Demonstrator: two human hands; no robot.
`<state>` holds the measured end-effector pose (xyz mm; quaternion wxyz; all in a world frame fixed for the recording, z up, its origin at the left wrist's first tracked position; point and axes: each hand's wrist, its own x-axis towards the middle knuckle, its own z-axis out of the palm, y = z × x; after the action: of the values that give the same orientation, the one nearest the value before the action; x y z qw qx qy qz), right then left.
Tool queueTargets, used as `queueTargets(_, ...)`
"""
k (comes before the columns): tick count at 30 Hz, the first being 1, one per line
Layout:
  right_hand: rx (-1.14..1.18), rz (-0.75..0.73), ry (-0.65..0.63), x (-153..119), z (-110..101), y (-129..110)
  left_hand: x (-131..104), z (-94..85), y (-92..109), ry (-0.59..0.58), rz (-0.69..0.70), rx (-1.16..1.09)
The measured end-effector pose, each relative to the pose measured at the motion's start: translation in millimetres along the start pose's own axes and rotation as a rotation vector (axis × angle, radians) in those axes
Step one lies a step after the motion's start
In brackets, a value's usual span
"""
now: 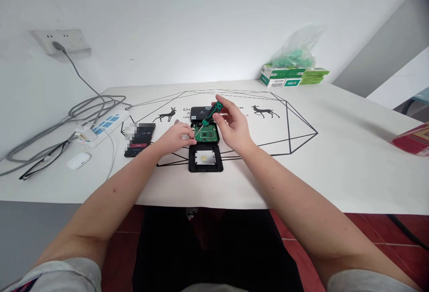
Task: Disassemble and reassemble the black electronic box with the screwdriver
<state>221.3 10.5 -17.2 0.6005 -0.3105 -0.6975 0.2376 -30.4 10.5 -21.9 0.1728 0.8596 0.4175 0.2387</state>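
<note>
My right hand (232, 124) grips a green and black screwdriver (213, 112) by its handle, tilted so the thin shaft points down and left. Its tip reaches the left part of a green circuit board (208, 134) that sits in a black case. At the left edge of that case rests my left hand (177, 138), fingers curled together; anything between the fingertips is hidden. Nearer to me lies a black cover (192, 167) with a silver metal plate inside. Behind the board is a flat black box (198, 112), partly covered by the screwdriver.
On the left are a phone (143, 138), a white power strip (109, 125) with coiled grey cable, glasses (45, 160) and a white earbud case (79, 160). Green boxes (284, 75) under a plastic bag (298, 51) stand at the back right. A red package (414, 140) lies at the right edge.
</note>
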Motion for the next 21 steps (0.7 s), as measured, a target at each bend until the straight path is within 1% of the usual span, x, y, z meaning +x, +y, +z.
queueTargets(3, -0.032, -0.106, -0.032, -4.0, 2.3, -10.7, -1.3, -2.9, 10.0, -0.13, -0.021, -0.131)
queueTargets(6, -0.026, -0.18, -0.124, -7.9, 7.0, -19.6, -2.6, -4.7, 18.8, -0.237, -0.006, -0.182)
queueTargets(9, 0.006, -0.167, -0.215, -11.3, 11.2, -24.3, -4.0, -4.6, 25.4, -0.328, 0.018, -0.21)
queueTargets(12, 0.006, -0.157, -0.243, -14.0, 12.9, -26.1, -6.2, -5.0, 30.0, -0.408, 0.025, -0.216)
queueTargets(17, -0.064, -0.264, -0.25, -16.1, 12.5, -28.6, -10.1, -8.8, 35.6, -0.448, 0.02, -0.207)
queueTargets(21, -0.086, -0.285, -0.275, -17.5, 13.2, -32.1, -11.8, -10.5, 38.9, -0.466, 0.029, -0.189)
